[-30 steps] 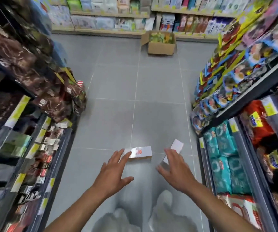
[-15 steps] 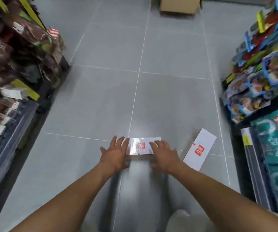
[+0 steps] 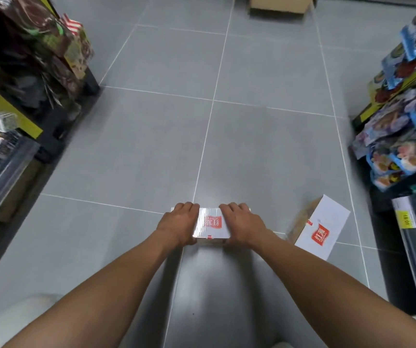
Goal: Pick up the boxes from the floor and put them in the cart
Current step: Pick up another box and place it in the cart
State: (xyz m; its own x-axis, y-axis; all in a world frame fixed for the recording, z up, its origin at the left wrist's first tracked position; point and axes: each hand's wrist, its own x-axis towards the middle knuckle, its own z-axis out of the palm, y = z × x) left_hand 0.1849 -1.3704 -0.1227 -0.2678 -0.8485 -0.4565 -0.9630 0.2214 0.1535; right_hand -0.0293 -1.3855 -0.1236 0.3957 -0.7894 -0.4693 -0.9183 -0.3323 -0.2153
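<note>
A white box with a red logo lies on the grey tiled floor in the middle of the aisle. My left hand grips its left end and my right hand grips its right end, fingers curled over the far edge. A second white box with the same red logo lies tilted on the floor just to the right, apart from my hands. No cart is in view.
Stocked shelves line both sides: dark snack bags on the left shelf, blue packets on the right shelf. A brown cardboard carton stands at the far end of the aisle. Grey floor tiles stretch ahead.
My head has dropped lower and closer to the floor. Both hands went from hovering open above the boxes to closing on the two ends of the middle box.
</note>
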